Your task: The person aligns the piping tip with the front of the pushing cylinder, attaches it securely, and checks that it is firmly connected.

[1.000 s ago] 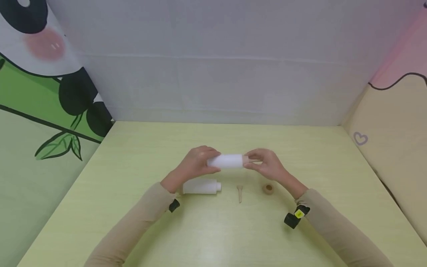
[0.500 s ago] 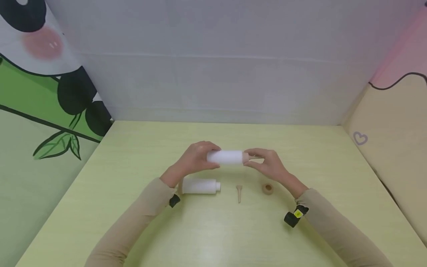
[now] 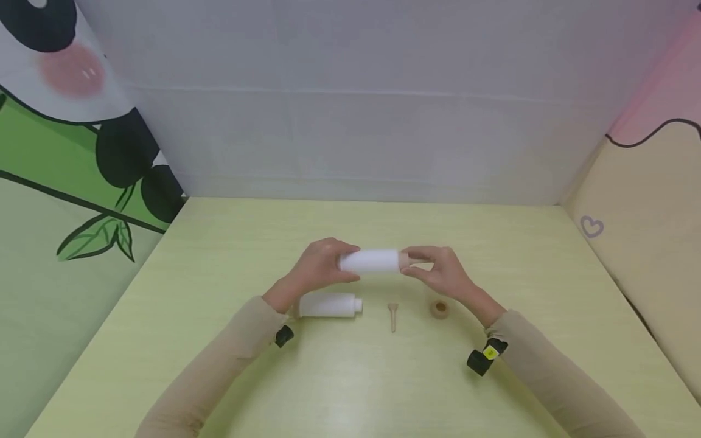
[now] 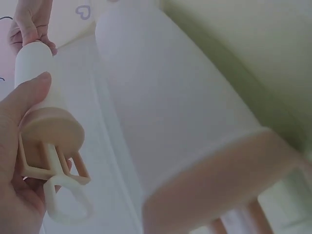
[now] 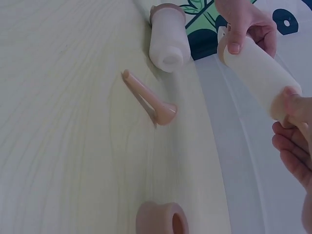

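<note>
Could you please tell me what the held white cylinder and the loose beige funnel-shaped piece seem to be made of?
The held white cylinder looks like matte plastic: even surface, no sharp highlights. The loose beige funnel-shaped piece is probably plastic too, with a satin finish: soft sheen, no visible grain.

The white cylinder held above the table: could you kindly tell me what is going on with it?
A person is working on the white cylinder with both hands. Their left hand grips one end, while their right hand pinches a tan end piece at the other; whether that piece is fully seated I cannot tell. On the table lie another bottle-like cylinder, a tan funnel-shaped piece and a tan ring, none of them held.
</note>
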`<action>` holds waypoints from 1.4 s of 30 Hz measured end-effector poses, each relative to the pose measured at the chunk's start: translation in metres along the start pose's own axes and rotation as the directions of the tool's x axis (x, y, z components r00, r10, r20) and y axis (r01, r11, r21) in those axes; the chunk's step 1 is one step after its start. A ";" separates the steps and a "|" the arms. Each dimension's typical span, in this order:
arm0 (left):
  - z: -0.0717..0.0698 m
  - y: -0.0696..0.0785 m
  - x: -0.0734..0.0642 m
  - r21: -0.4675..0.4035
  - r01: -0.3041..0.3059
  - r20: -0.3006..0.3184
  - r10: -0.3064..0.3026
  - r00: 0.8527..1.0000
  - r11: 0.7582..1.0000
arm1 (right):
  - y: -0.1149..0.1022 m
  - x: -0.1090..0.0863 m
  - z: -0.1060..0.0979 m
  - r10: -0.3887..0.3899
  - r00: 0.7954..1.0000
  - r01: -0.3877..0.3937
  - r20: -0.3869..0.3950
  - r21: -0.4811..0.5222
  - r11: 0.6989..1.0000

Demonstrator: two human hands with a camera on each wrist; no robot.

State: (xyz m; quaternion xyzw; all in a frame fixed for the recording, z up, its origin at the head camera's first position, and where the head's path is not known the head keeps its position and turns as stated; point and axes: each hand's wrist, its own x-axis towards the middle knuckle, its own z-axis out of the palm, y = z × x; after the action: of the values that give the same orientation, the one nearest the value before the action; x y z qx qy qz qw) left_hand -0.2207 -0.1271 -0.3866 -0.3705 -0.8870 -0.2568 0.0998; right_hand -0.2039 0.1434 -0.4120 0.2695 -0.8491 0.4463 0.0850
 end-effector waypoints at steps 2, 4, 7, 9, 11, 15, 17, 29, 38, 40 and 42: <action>0.000 0.000 0.002 0.018 -0.012 0.011 0.012 1.000 1.000 | 0.002 0.000 -0.001 0.056 0.998 -0.057 0.021 0.041 0.998; 0.000 -0.001 0.005 0.032 -0.017 0.043 0.016 0.999 0.999 | 0.004 0.001 -0.001 0.130 0.990 -0.134 0.049 0.094 0.987; -0.004 -0.005 0.010 0.017 0.037 0.140 -0.039 0.989 0.999 | 0.007 0.004 0.000 0.221 0.971 -0.232 0.095 0.140 0.963; -0.008 -0.008 0.013 -0.020 0.101 0.218 -0.094 0.971 0.995 | 0.010 0.005 0.000 0.239 0.965 -0.252 0.111 0.122 0.960; -0.010 -0.013 0.015 -0.048 0.152 0.277 -0.133 0.952 0.987 | 0.013 0.006 0.000 0.233 0.966 -0.243 0.110 0.087 0.966; -0.012 -0.026 0.017 -0.070 0.183 0.301 -0.154 0.941 0.981 | 0.021 0.004 -0.002 0.197 0.976 -0.200 0.090 0.024 0.980; -0.010 -0.035 0.017 -0.066 0.187 0.294 -0.160 0.942 0.980 | 0.024 0.002 -0.003 0.187 0.979 -0.187 0.083 0.003 0.982; -0.003 -0.077 0.018 -0.038 0.249 0.321 -0.224 0.920 0.968 | 0.034 -0.007 -0.009 0.155 0.984 -0.151 0.084 -0.054 0.987; 0.007 -0.091 0.014 -0.023 0.275 0.354 -0.250 0.901 0.961 | 0.036 -0.016 -0.015 0.154 0.984 -0.150 0.090 -0.050 0.987; 0.008 -0.091 0.014 -0.021 0.294 0.351 -0.268 0.897 0.956 | 0.036 -0.016 -0.015 0.155 0.984 -0.151 0.090 -0.049 0.987; 0.008 -0.091 0.014 -0.024 0.296 0.351 -0.269 0.897 0.955 | 0.036 -0.016 -0.016 0.157 0.984 -0.153 0.086 -0.052 0.987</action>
State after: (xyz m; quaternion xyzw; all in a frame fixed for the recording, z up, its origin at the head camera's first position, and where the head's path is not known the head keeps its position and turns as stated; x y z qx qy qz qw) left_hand -0.2946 -0.1680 -0.4231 -0.2804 -0.9245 -0.2339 -0.1094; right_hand -0.2108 0.1787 -0.4344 0.2206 -0.8804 0.4195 0.0180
